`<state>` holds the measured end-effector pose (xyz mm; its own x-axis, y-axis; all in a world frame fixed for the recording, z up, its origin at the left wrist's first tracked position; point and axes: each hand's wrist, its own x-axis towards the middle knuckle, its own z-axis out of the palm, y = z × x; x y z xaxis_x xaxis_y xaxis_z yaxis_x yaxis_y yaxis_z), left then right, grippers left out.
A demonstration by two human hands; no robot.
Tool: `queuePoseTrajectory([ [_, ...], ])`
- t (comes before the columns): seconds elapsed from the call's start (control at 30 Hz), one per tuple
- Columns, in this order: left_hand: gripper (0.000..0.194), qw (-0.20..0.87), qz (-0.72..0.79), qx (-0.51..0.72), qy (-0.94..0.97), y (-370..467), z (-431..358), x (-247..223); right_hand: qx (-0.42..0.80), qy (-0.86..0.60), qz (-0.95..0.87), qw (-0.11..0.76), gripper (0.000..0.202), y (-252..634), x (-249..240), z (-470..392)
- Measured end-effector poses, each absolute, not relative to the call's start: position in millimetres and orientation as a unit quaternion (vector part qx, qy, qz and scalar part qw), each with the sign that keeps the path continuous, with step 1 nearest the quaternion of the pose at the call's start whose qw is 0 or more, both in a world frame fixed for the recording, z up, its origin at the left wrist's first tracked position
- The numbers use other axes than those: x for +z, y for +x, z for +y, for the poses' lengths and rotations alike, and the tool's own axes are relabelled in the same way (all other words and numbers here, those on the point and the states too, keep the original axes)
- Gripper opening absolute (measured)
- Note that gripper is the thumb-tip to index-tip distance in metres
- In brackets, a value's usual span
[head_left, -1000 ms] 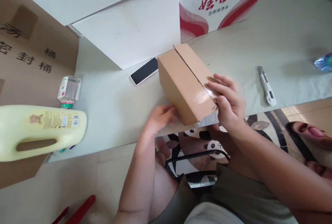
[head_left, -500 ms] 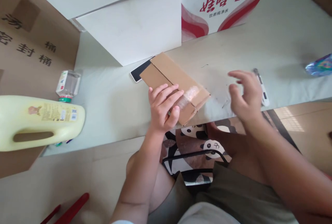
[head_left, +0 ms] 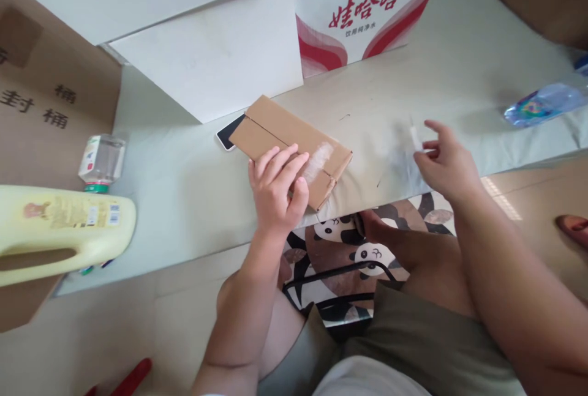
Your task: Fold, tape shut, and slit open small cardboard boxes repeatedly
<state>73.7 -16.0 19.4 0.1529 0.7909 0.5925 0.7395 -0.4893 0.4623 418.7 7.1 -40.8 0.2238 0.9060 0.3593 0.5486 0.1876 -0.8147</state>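
Note:
A small brown cardboard box (head_left: 280,133) lies flat near the table's front edge, with clear tape over its seam at the near end. My left hand (head_left: 275,191) grips its near corner, fingers on top and thumb on the side. To the right, my right hand (head_left: 448,163) is closed around a white utility knife (head_left: 416,136), which shows only as a blur sticking out past the fingers, just above the pale green tabletop (head_left: 193,182).
A phone (head_left: 225,136) peeks out from under the box's far end. Behind stand a large white box (head_left: 206,59) and a red-and-white printed carton (head_left: 362,10). At left are a yellow jug (head_left: 59,227) and a small bottle (head_left: 101,160); a plastic bottle (head_left: 542,102) lies far right.
The box was tipped down from standing to lying flat. My left hand moved onto its top. My right hand left the box, reached right and took hold of the utility knife.

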Motion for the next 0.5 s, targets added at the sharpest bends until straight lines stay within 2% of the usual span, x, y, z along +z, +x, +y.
queuePoseTrajectory([
  [0.07,0.041,0.01,0.521,0.427,0.739,78.2,-16.3,17.2,0.215,-0.627,-0.546,0.512,0.051,389.2,-13.8,-6.1],
  [0.17,0.042,0.002,0.555,0.444,0.703,84.9,-15.7,15.4,0.3,-0.51,-0.511,0.623,0.039,348.5,25.6,-21.7],
  [0.23,0.043,0.011,0.57,0.442,0.693,88.7,-14.9,15.4,0.364,-0.436,-0.491,0.661,0.043,329.8,48.2,-22.5],
  [0.3,0.044,0.009,0.573,0.439,0.692,91.2,-14.1,15.7,0.423,-0.392,-0.481,0.66,0.049,316.3,67.3,-16.3],
  [0.33,0.045,0.001,0.572,0.44,0.692,92.0,-13.7,15.8,0.437,-0.381,-0.481,0.657,0.045,310.3,75.4,-12.2],
  [0.43,0.045,-0.031,0.563,0.447,0.695,92.1,-12.9,14.7,0.416,-0.372,-0.492,0.668,0.02,292.3,90.8,-4.0],
  [0.5,0.044,-0.037,0.561,0.445,0.697,91.0,-12.9,13.2,0.413,-0.367,-0.505,0.663,0.03,281.8,91.9,-4.7],
])
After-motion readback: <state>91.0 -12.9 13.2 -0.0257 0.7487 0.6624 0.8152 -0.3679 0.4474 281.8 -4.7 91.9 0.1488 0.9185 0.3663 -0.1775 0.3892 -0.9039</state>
